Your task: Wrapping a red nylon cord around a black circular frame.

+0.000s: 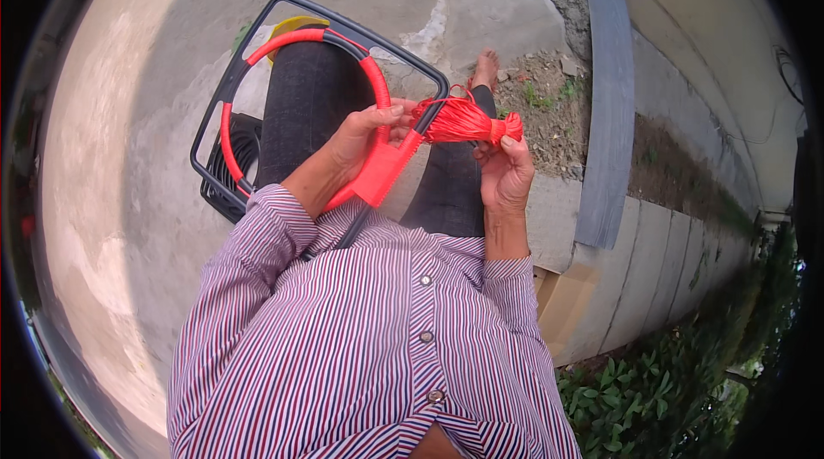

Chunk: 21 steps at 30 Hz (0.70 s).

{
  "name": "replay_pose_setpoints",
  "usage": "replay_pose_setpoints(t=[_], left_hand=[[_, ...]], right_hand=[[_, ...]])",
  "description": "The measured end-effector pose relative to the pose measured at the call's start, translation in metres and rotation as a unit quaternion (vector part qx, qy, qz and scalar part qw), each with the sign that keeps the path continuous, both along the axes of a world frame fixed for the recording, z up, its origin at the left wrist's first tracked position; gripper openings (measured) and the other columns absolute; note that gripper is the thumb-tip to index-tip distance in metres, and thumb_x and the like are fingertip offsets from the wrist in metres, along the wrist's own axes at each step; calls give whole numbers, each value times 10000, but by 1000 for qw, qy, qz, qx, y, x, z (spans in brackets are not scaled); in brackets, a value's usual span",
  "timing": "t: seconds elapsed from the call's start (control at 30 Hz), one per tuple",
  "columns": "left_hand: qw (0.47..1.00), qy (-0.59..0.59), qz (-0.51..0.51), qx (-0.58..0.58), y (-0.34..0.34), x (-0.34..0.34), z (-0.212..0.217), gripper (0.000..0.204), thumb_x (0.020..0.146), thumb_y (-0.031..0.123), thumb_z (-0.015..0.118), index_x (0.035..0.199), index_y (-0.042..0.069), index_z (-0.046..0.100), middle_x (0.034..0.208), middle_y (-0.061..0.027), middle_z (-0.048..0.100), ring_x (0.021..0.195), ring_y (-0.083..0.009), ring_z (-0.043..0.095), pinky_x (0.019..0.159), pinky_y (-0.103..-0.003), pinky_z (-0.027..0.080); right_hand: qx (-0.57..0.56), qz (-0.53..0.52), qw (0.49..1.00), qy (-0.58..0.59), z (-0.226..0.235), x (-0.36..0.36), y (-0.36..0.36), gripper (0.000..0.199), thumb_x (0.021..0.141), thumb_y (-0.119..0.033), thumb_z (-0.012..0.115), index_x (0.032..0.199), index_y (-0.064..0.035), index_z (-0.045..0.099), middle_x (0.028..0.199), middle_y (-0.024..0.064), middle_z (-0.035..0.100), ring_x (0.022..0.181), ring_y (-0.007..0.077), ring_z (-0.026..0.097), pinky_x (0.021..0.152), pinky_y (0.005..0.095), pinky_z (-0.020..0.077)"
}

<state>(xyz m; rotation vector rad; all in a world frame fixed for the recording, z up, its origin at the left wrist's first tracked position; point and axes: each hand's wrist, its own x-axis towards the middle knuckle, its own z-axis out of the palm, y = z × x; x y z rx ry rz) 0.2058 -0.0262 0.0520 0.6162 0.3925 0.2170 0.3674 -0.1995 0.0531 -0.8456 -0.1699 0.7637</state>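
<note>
A dark metal frame [257,30] with rounded corners rests across my lap. Inside it curves a ring [292,36] partly wrapped in red plastic cord. My left hand [365,137] grips the ring's wrapped lower part, where a flat red woven strip [388,169] hangs. My right hand [506,171] holds a bundle of red cord [468,122] by its right end. Strands from the bundle run left to the ring, just beside my left thumb.
I sit on a concrete ledge [554,218] in a striped shirt and dark trousers, one bare foot [486,68] out front. A grey slab [608,107] and a patch of soil lie to the right. Green plants [635,399] grow below. Concrete ground [129,158] spreads left.
</note>
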Motion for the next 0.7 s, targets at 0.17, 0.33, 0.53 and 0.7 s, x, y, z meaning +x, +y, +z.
replay_pose_setpoints(t=[0.17,0.33,0.53,0.7], left_hand=[[1000,4,6,7,-1,-3,6,402,886,226,631,1184,-30,547,998,-118,641,807,-193,656,695,-313,567],[991,51,-115,56,-3,-1,18,186,861,146,674,921,-20,615,857,-149,665,712,-199,675,649,-295,567],[987,111,-90,68,-3,-1,23,171,865,155,674,854,7,590,777,-177,672,582,-220,664,591,-300,565],[990,111,-77,51,-2,-2,23,152,862,143,670,861,11,593,745,-170,668,577,-220,664,580,-306,566]], right_hand=[[268,142,953,-11,13,28,-36,350,720,-217,623,997,-11,561,903,116,560,914,260,539,897,405,428],[150,100,983,-41,30,6,-41,432,718,-248,640,1050,15,554,961,123,565,937,264,535,924,398,417],[376,299,877,-19,48,7,-36,356,868,-324,618,1057,-42,511,873,75,631,829,253,596,945,457,400],[309,176,933,-53,72,36,-64,401,868,-364,632,1092,-55,509,943,107,590,864,246,579,852,473,470]])
